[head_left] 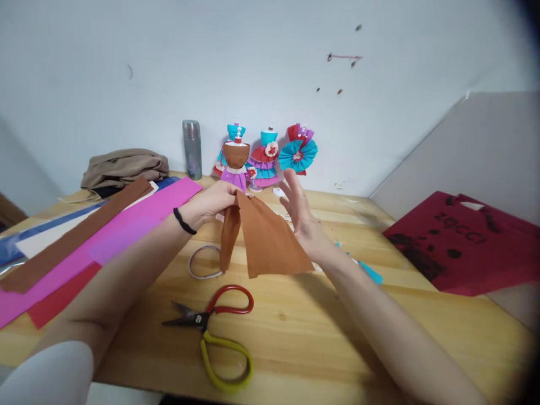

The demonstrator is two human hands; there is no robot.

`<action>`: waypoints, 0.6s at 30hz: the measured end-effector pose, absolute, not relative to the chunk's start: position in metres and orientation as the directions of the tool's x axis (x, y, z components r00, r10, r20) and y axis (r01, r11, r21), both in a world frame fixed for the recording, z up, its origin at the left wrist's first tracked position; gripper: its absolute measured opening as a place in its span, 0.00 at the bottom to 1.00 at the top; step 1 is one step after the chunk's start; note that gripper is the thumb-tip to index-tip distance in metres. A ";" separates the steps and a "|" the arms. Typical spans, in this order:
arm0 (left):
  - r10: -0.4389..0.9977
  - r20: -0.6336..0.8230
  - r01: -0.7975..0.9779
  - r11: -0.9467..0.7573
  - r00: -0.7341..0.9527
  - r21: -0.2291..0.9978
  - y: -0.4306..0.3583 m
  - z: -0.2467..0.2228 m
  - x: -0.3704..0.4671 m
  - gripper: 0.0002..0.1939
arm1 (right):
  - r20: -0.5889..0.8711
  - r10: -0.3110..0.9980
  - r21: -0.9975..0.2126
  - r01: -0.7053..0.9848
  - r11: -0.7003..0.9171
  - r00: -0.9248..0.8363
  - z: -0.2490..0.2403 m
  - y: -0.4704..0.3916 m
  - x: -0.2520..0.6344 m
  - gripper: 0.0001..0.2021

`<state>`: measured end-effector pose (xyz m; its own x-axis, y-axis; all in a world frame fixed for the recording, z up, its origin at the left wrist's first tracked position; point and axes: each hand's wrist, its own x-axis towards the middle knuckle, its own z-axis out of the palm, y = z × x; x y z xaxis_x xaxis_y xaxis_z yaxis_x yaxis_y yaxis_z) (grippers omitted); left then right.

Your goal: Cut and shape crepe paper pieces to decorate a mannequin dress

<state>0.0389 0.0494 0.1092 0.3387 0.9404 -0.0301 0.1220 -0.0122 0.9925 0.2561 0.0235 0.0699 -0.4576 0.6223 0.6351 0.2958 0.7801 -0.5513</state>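
Note:
My left hand [217,198], with a black band at the wrist, pinches the gathered top edge of a piece of brown crepe paper [274,242]. The paper hangs in a flared, folded shape above the wooden table. My right hand [301,216] is open beside the right edge of the paper, its fingers raised and apart. Just behind stands a small dress form [236,157] with a brown top and a purple skirt. Below the paper lie a roll of tape [205,246] and open scissors [206,320] with one red and one yellow handle.
Paper strips in brown [80,236], pink [169,199] and red [63,295] lie at left, near a brown cloth [126,167] and a grey flask [192,149]. More decorated forms [265,160] stand by the wall. Blue scraps [370,273] and a red bag [459,242] are at right.

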 end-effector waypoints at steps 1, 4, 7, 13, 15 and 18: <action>0.928 -0.053 0.070 0.030 0.368 0.997 0.047 0.105 0.044 0.05 | 0.683 0.608 -0.546 0.270 0.793 -0.405 0.074 0.019 0.252 0.46; 0.890 -0.047 -0.061 0.084 0.453 0.995 0.037 0.092 0.059 0.08 | 0.771 0.589 -0.556 0.196 0.808 -0.243 0.091 0.010 0.243 0.18; 0.783 -0.084 -0.006 0.111 0.616 0.994 0.024 0.084 0.069 0.12 | 0.676 0.734 -0.731 0.072 0.679 -0.060 0.110 0.011 0.241 0.10; 0.791 0.161 -0.129 -0.105 0.590 0.986 0.010 0.100 0.070 0.15 | 0.475 0.878 -0.879 0.010 0.476 -0.047 0.132 0.022 0.239 0.13; 0.825 0.206 -0.149 -0.149 0.526 0.978 0.010 0.104 0.067 0.14 | 0.460 0.885 -0.887 -0.002 0.461 -0.073 0.129 0.024 0.236 0.14; 0.876 0.201 -0.110 -0.170 0.439 0.979 0.014 0.105 0.063 0.12 | 0.410 0.905 -0.912 -0.064 0.405 -0.113 0.121 0.028 0.232 0.14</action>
